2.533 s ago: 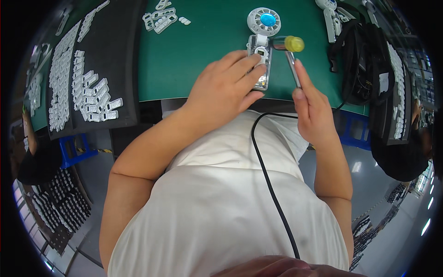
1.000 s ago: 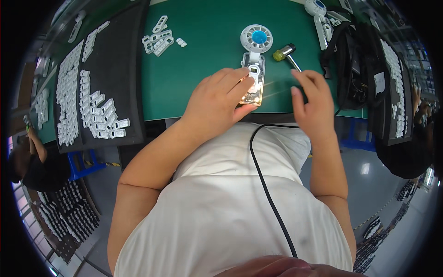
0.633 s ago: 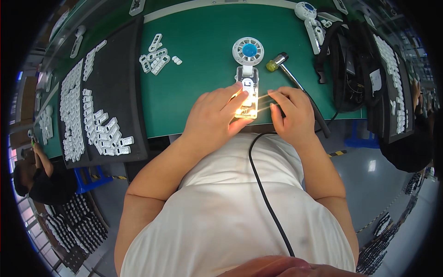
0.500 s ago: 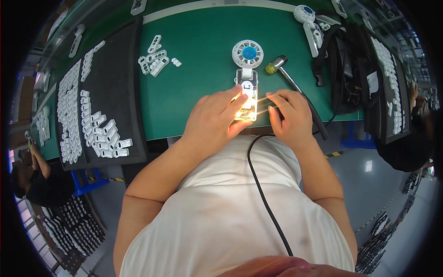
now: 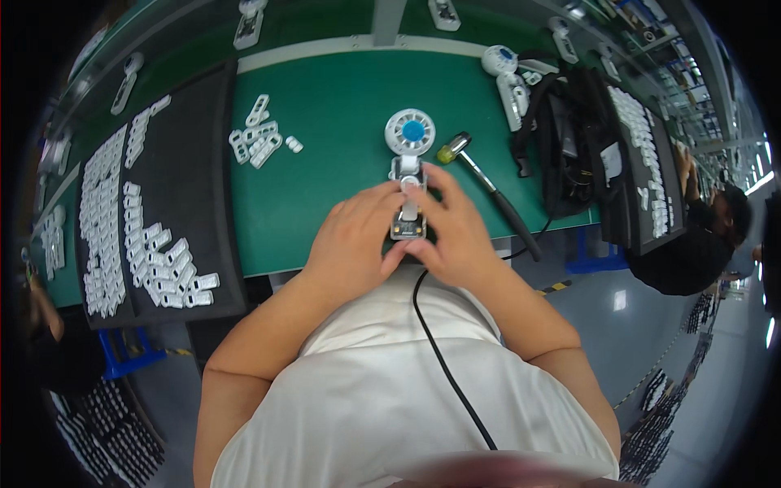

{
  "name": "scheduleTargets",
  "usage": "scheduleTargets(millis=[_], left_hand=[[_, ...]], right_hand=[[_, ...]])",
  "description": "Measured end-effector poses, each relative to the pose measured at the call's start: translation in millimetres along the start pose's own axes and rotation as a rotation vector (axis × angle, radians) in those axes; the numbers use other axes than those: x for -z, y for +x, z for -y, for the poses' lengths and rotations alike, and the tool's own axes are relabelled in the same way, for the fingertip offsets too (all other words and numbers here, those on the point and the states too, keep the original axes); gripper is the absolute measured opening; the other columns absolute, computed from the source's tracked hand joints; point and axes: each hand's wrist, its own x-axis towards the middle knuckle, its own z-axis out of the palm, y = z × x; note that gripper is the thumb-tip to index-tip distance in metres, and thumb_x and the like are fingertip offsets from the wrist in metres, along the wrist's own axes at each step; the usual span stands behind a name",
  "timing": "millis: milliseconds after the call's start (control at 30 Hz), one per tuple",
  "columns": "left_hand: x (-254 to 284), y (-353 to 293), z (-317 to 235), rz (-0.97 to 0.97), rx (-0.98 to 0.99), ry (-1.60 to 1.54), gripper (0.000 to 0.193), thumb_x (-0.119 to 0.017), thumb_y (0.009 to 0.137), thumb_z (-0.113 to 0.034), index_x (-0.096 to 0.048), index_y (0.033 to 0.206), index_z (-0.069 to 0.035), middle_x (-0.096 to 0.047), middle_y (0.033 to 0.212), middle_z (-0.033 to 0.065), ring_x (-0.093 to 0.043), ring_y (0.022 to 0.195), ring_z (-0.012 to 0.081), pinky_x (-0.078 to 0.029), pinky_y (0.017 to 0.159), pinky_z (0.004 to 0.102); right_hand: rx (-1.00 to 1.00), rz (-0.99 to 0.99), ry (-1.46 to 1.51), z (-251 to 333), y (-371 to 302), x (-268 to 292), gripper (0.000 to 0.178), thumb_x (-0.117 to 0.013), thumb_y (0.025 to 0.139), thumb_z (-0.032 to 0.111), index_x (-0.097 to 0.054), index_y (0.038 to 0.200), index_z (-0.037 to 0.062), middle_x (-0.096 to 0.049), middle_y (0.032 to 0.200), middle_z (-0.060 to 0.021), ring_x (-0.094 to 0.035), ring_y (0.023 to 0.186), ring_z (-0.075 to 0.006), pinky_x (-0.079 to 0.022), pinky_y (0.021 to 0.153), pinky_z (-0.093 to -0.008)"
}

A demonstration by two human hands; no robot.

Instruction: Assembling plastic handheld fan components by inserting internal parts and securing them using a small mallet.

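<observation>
A white handheld fan (image 5: 410,132) with a round grille and blue centre lies in front of me, its open-looking handle pointing towards my body. My left hand (image 5: 350,240) grips the handle from the left with bent fingers. On the other side, my right hand (image 5: 454,232) closes around it, fingertips touching its upper part and thumb near its lower end. My fingers partly cover the handle. Just right of the fan rests a mallet (image 5: 488,183) with a yellowish face and dark grip.
Several white casing pieces (image 5: 262,138) lie left on the green table (image 5: 333,106). A black tray (image 5: 187,179) at far left bears rows of white parts. To the right are another fan (image 5: 511,89), a black bag (image 5: 561,146) and another parts tray (image 5: 643,163). A black cable (image 5: 447,366) crosses my shirt.
The bright light on the fan handle has gone out. My right hand has come in from beside the fan and taken hold of the handle. The view has shifted.
</observation>
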Motion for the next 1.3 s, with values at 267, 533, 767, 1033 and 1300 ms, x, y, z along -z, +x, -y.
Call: scheduleTargets(millis=[267, 533, 767, 1033, 1300], left_hand=[[0, -20, 12, -0.224, -0.034, -0.124, 0.057, -0.08, 0.079, -0.007, -0.064, 0.133, -0.004, -0.056, 0.153, 0.0232, -0.063, 0.128, 0.0444, -0.056, 0.101, 0.0489], [0, -12, 5, -0.105, -0.07, -0.052, 0.039, -0.079, 0.079, -0.006, -0.069, 0.117, -0.003, -0.062, 0.143, 0.0207, -0.065, 0.126, 0.0414, -0.057, 0.097, 0.0486], [4, -5, 4, -0.053, -0.138, -0.031, 0.031, -0.081, 0.077, -0.004, -0.072, 0.106, -0.003, -0.067, 0.132, 0.0197, -0.067, 0.123, 0.0409, -0.058, 0.096, 0.0486], [3, 1, -3, 0.032, -0.079, 0.074, 0.027, -0.082, 0.079, -0.01, -0.072, 0.104, -0.007, -0.069, 0.129, 0.0145, -0.068, 0.123, 0.0345, -0.058, 0.096, 0.0462], [2, 0, 9, 0.079, -0.185, -0.021, 0.027, -0.083, 0.084, -0.017, -0.071, 0.107, -0.008, -0.067, 0.132, 0.0114, -0.066, 0.122, 0.0313, -0.056, 0.093, 0.045]], right_hand=[[0.016, 0.113, -0.282, 12, 27, -10, 0.05, -0.077, 0.087, 0.01, -0.066, 0.135, 0.0044, -0.05, 0.158, -0.0247, -0.061, 0.132, -0.0491, -0.054, 0.109, -0.0516], [-0.019, 0.063, -0.327, -59, 87, 55, 0.049, -0.07, 0.089, 0.002, -0.064, 0.138, 0.0018, -0.052, 0.158, -0.0234, -0.06, 0.135, -0.0457, -0.053, 0.111, -0.0494], [0.018, 0.116, -0.835, -134, 97, 79, 0.046, -0.07, 0.097, 0.012, -0.065, 0.141, 0.0019, -0.055, 0.155, -0.0251, -0.06, 0.135, -0.0451, -0.052, 0.112, -0.0507], [-0.237, -0.004, -0.672, -203, 284, 109, 0.053, -0.074, 0.099, 0.034, -0.067, 0.14, 0.0003, -0.073, 0.13, -0.0284, -0.068, 0.126, -0.0459, -0.054, 0.109, -0.0491], [-0.314, 0.324, -1.062, -432, 346, 176, 0.051, -0.054, 0.103, 0.021, -0.06, 0.151, 0.0038, -0.076, 0.121, -0.0297, -0.074, 0.109, -0.0453, -0.058, 0.098, -0.0532]])
